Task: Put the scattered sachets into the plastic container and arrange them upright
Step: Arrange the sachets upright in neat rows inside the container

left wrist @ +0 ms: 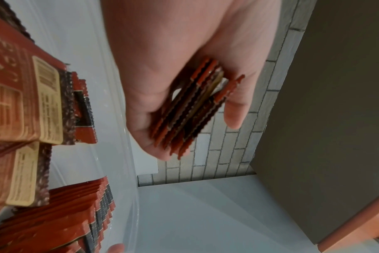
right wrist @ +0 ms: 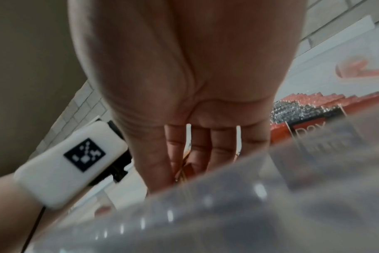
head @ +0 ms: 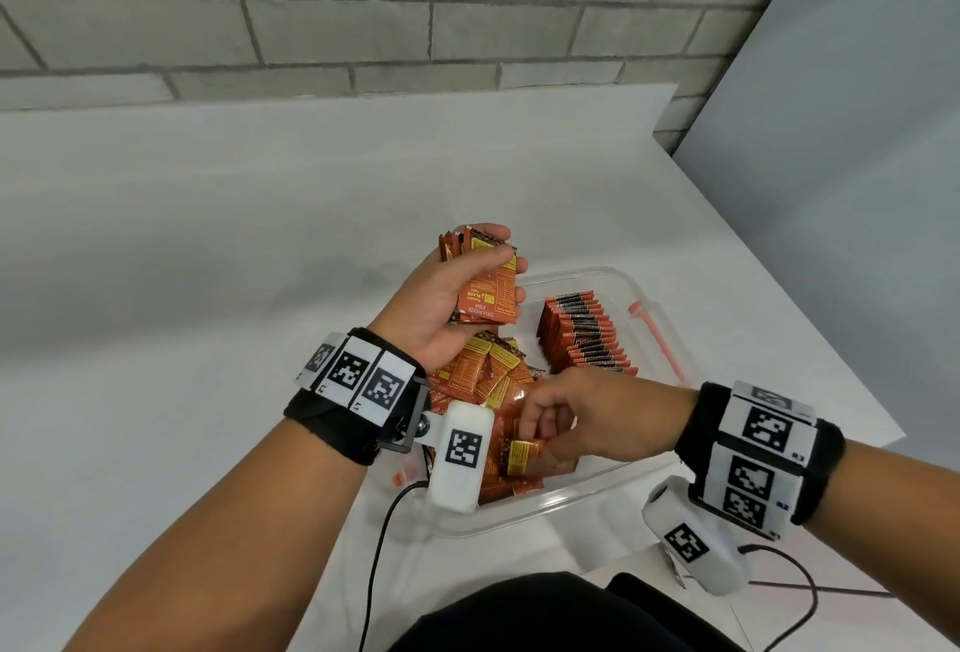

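A clear plastic container (head: 613,482) sits on the white table. An upright row of orange sachets (head: 584,337) stands along its far right side. A loose pile of sachets (head: 483,381) fills its near left part. My left hand (head: 457,287) hovers above the container's far left and grips a stack of sachets (head: 488,287), seen edge-on as the stack (left wrist: 190,109) in the left wrist view. My right hand (head: 550,435) reaches into the pile and pinches one sachet (head: 524,456). The container rim (right wrist: 249,196) hides my right fingertips in the right wrist view.
A pink latch (head: 662,339) hangs on the container's right side. A brick wall (head: 363,6) runs behind the table, and the table's right edge (head: 831,339) slants close to the container. A black cable (head: 382,547) trails off my left wrist.
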Available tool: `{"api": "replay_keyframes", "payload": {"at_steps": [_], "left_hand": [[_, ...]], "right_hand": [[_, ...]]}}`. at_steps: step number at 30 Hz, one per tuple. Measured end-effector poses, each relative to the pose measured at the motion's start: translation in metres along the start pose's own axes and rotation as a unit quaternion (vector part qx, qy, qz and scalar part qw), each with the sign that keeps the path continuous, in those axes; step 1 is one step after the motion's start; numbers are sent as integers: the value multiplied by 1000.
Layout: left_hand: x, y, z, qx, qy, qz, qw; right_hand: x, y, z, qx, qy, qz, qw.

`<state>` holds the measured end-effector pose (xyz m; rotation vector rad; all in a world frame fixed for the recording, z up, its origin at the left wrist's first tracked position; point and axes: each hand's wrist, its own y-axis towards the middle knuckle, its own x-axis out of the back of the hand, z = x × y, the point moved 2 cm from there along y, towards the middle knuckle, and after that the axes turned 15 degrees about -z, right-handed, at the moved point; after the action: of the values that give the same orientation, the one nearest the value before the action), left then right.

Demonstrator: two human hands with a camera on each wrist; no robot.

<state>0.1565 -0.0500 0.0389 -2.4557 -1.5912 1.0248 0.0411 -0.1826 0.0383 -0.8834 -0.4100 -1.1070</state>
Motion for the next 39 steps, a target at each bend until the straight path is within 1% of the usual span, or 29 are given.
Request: {"api": "replay_keyframes", "payload": {"at_steps": [1,3,5,7,10,11,12,14,16,17,18,19,21,22,24,26,29,31,33,36,39], "left_hand": [[0,-1,0,0,2,8,1000],[0,-1,0,-3,4,24,1000],[0,-1,0,-11,7,37,999],[-2,0,0,-15,8,51,999],[-4,2,1,-9,6,63,998],[-6,2,1,-3,8,66,998],[-7,2,2,3,7,67,998],[-13,-1,5,20,4,75,997],[-21,-5,6,41,0,62,997],[-23,-6,6,51,-7,49,997],[-25,-6,6,60,-15,37,997],[-26,-7,5,66,-28,31,997],[-28,-9,3,67,-50,28,996],[-30,-9,2,60,-49,32,997],[-30,-9,1,44,-42,48,997],[-30,-8,2,28,-43,61,997],[-32,-9,5,3,-53,79,995],[-33,-10,6,-7,-45,85,995],[-33,-9,9,-6,-37,93,995],[-35,-9,9,-9,-23,103,994],[-32,-7,8,-6,0,96,995]], "right_hand": [[5,-1,1,-3,24,-5,1000],[20,-4,1,-23,96,-46,994],[37,-8,0,-53,210,-108,970],[55,-11,-1,-75,329,-174,925],[74,-15,-5,-77,480,-252,837],[77,-15,-6,-72,506,-270,816],[77,-14,-6,-64,517,-283,805],[78,-12,-5,-44,516,-328,790],[78,-12,1,-7,477,-404,781],[79,-13,5,21,434,-443,784],[78,-14,8,51,373,-468,800],[76,-14,12,80,304,-471,824],[69,-15,16,113,186,-439,872],[66,-15,15,118,151,-423,886],[67,-16,14,115,121,-407,898],[70,-17,15,100,142,-414,893],[73,-16,13,25,253,-440,861],[73,-15,12,-11,278,-419,864],[74,-14,12,-11,285,-398,872],[78,-15,10,-8,322,-378,868],[86,-19,0,-18,315,-389,866]]}}
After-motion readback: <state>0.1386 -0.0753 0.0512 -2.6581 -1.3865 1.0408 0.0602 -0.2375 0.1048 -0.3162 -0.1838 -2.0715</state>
